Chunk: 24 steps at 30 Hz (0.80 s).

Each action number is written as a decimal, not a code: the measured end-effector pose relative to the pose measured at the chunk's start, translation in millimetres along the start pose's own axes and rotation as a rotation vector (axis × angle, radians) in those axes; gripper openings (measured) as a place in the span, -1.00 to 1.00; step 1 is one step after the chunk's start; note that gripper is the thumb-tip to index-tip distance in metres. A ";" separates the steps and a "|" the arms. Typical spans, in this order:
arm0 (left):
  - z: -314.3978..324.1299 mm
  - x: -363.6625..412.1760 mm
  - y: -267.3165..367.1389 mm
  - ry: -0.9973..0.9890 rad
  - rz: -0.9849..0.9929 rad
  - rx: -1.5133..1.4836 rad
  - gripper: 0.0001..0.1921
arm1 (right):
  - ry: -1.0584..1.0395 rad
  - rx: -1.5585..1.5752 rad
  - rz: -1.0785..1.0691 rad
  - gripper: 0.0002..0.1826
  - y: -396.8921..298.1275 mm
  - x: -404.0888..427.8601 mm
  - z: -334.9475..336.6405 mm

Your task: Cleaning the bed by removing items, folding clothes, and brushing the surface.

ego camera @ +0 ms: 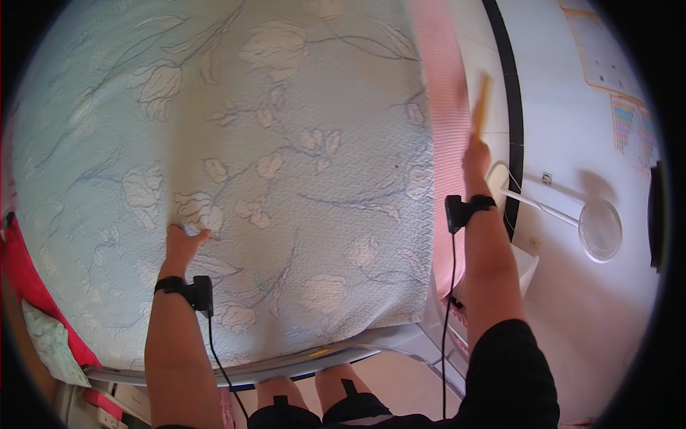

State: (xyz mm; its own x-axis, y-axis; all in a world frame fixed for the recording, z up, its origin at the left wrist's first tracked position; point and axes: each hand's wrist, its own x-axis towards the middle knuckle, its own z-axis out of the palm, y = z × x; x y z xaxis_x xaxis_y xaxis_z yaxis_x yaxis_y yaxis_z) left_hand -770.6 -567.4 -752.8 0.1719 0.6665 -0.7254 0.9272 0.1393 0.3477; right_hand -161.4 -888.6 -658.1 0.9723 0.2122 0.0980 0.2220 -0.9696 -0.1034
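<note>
A pale blue quilted bedspread [332,177] with large flower outlines covers the bed before me. My left hand [185,244] rests on it at the lower left, thumb spread away from the fingers; the fingertips are partly hidden. At the right, past the bedspread's edge, my right hand [476,158] grips a yellow-brown stick-like tool [482,104]. The tool points away from me and is blurred, so its exact kind is unclear. This hand is raised beside a pink ribbed cloth [447,134] that shows along the bed's right side.
A metal bed rail [343,351] crosses in front of my legs. Right of my right arm stands a white lamp or fan with a round head [600,230], close to the wall. Red fabric [45,300] and a pale green cloth [51,340] lie at the left edge. Cables hang from both wrist devices.
</note>
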 end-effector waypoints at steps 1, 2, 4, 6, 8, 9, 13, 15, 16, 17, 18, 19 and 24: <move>-18.9 -1.6 -22.5 0.031 -0.032 0.044 -0.18 | -0.066 0.725 0.587 -0.59 -31.6 -41.9 -6.6; -10.4 1.1 -24.0 0.054 0.010 0.030 -0.17 | 0.055 0.823 0.642 -0.46 6.2 -31.0 -21.4; -11.8 8.1 -40.9 0.085 0.023 0.020 -0.13 | -0.028 0.928 0.592 -0.57 13.2 -61.5 -46.9; -11.6 19.7 -49.2 0.075 0.063 -0.017 -0.16 | -0.161 0.798 0.373 -0.60 31.7 -88.3 -52.9; -4.1 28.0 -54.0 0.046 0.082 -0.048 -0.17 | -0.314 0.427 0.229 -0.60 68.2 -125.9 -33.4; -12.2 23.0 -55.1 0.060 0.043 -0.018 -0.17 | -0.507 0.536 0.260 -0.63 37.7 -161.4 -43.5; -6.3 29.6 -65.6 0.193 0.026 0.191 -0.47 | -0.639 0.644 -0.111 -0.63 6.5 -192.6 -44.9; 2.3 35.5 -60.5 0.298 0.058 0.159 -0.53 | -0.589 0.473 -0.280 -0.61 -16.5 -176.1 -41.1; -6.5 46.1 -54.5 0.362 0.234 0.316 -0.52 | -0.605 0.522 -0.222 -0.59 -37.6 -165.5 -43.9; -19.3 53.2 -45.6 0.416 0.402 0.478 -0.50 | -0.629 0.566 -0.163 -0.57 -59.4 -154.2 -45.0; 22.3 49.0 15.4 0.314 0.388 0.273 -0.50 | -0.621 0.633 -0.095 -0.57 -57.2 -137.8 -44.3; 63.1 25.7 96.4 0.220 0.373 0.072 -0.49 | -0.602 0.713 -0.031 -0.56 -54.4 -118.0 -44.8; 85.2 -4.4 196.8 0.174 0.412 0.506 -0.33 | -0.631 0.885 0.077 -0.57 -124.1 -64.8 -37.1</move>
State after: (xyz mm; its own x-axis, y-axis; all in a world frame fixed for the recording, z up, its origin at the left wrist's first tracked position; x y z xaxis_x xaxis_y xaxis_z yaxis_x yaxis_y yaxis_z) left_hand -560.5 -605.4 -731.8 0.5281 0.7060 -0.4720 0.8463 -0.4836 0.2234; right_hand -254.7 -786.6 -615.0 0.7924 0.4237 -0.4388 -0.1130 -0.6049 -0.7882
